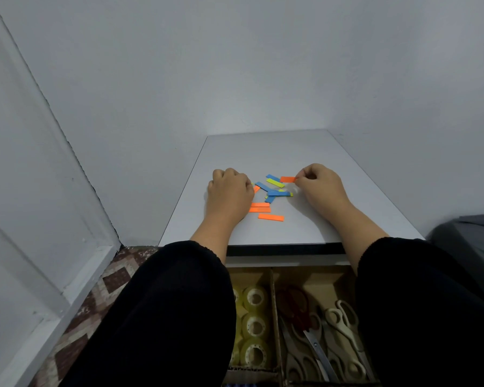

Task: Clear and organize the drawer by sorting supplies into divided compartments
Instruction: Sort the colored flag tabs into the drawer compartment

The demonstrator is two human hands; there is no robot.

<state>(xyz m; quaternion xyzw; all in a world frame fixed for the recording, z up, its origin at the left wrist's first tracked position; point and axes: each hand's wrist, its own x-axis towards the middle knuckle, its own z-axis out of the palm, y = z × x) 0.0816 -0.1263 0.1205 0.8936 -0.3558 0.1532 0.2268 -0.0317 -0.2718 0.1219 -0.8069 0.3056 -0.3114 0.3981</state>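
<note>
Several small paper strips in orange, blue and yellow-green [271,192] lie scattered on the white cabinet top [291,152]. My right hand [320,188] pinches one orange strip [287,179] by its right end, at the right of the pile. My left hand [229,191] sits curled at the left of the pile; an orange and a yellow tip peek out at its fingers, and whether it holds them is hidden. Below, the open drawer [273,303] has cardboard dividers.
In the drawer, clear tape rolls [254,325] fill the left compartment and several scissors [319,339] lie in the right one. Walls close in behind and to the right of the cabinet. A white door stands at left above a patterned floor [95,297].
</note>
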